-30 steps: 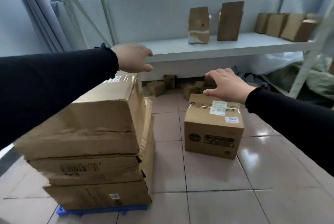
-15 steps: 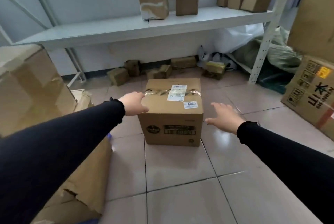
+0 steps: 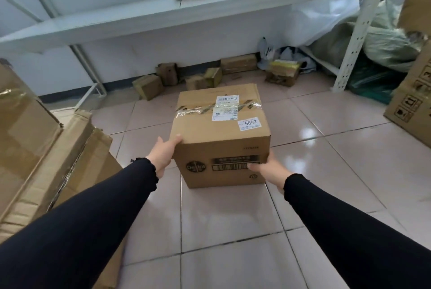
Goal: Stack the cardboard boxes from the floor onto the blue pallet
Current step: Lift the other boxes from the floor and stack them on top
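Pale floor tiles [image 3: 228, 218] carry the cardboard box [image 3: 220, 130] ahead of us; half a second ago our hands hung apart, and now our left hand [image 3: 163, 153] and right hand [image 3: 270, 169] grasp its sides, so we judge lifting toward the stacked boxes [image 3: 42, 148] comes next.

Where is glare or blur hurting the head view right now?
Head view: glare patches on the floor tiles right of the taped box; its tape shines; box stack at left looks soft; shelf lines bow from the wide lens; both hands sharp.
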### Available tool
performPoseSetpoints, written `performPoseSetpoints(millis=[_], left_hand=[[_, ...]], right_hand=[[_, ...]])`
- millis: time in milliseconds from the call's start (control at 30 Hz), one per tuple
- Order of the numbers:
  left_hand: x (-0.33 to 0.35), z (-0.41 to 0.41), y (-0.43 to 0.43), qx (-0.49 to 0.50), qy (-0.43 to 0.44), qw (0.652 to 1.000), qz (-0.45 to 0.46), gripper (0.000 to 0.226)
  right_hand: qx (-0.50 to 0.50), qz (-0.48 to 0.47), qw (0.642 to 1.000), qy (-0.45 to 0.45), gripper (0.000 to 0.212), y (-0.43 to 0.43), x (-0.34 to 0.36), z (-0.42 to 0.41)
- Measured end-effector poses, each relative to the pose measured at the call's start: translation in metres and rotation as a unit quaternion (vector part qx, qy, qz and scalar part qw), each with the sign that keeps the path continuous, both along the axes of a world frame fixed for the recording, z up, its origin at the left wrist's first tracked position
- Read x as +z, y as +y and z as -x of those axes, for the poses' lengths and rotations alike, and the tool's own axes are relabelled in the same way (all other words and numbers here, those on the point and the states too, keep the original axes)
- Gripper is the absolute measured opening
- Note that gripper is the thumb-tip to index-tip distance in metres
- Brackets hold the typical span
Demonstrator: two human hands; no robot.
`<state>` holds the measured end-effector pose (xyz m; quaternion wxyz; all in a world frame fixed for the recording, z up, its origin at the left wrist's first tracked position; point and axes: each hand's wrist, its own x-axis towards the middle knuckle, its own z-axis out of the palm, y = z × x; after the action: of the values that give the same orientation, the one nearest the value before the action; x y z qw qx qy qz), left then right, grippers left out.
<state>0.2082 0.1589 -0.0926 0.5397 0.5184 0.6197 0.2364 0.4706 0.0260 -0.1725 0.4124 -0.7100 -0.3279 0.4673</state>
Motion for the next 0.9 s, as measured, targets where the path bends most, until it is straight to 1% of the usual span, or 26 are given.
performPoseSetpoints(millis=[67,133,233,333,433,500,567,667,733,767,800,833,867,900], left_hand=[[0.001,-0.003,-0.004,0.004,-0.004,1.0,0.001,0.077],[0.004,-0.005,-0.01,0.008,-0.004,1.0,-0.017,0.067],[0.016,-0.008,-0.022,0.025,-0.054,0.998,-0.016,0.051],[0.037,-0.013,-0.036,0.013,-0.062,0.998,-0.008,0.05],[0.066,-0.015,-0.05,0.004,-0.069,0.997,-0.028,0.048],[0.097,-0.017,-0.061,0.005,-0.085,0.995,-0.06,0.047],[0.139,-0.016,-0.068,0.006,-0.112,0.989,-0.098,0.052],[0.223,-0.012,-0.077,-0.025,-0.156,0.976,-0.15,0.061],[0.281,-0.004,-0.085,-0.037,-0.178,0.966,-0.183,0.066],[0.31,0.004,-0.091,-0.043,-0.182,0.961,-0.203,0.062],[0.336,0.014,-0.098,-0.053,-0.185,0.956,-0.224,0.051],[0.361,0.024,-0.105,-0.062,-0.187,0.951,-0.24,0.038],[0.384,0.037,-0.11,-0.06,-0.189,0.945,-0.258,0.031],[0.407,0.052,-0.117,-0.053,-0.192,0.94,-0.278,0.029]], right_hand=[[-0.048,-0.04,0.997,0.05,0.077,0.001,-0.005,0.003],[-0.085,-0.066,0.991,0.085,0.075,0.001,-0.005,0.01],[-0.114,-0.082,0.985,0.103,0.074,-0.006,-0.002,0.021],[-0.152,-0.1,0.977,0.108,0.072,-0.019,0.009,0.026],[-0.178,-0.134,0.971,0.088,0.067,-0.03,0.039,0.023],[-0.179,-0.154,0.969,0.073,0.069,-0.034,0.072,0.021],[-0.173,-0.191,0.965,0.057,0.065,-0.04,0.117,0.022],[-0.184,-0.247,0.951,0.027,0.06,-0.046,0.199,0.024],[-0.187,-0.273,0.944,-0.006,0.066,-0.049,0.253,0.028],[-0.186,-0.286,0.94,-0.017,0.07,-0.049,0.277,0.029],[-0.182,-0.3,0.936,-0.016,0.068,-0.049,0.301,0.035],[-0.174,-0.313,0.933,-0.01,0.058,-0.052,0.327,0.047],[-0.164,-0.328,0.931,-0.007,0.045,-0.056,0.353,0.063],[-0.15,-0.343,0.927,-0.008,0.034,-0.059,0.377,0.081]])
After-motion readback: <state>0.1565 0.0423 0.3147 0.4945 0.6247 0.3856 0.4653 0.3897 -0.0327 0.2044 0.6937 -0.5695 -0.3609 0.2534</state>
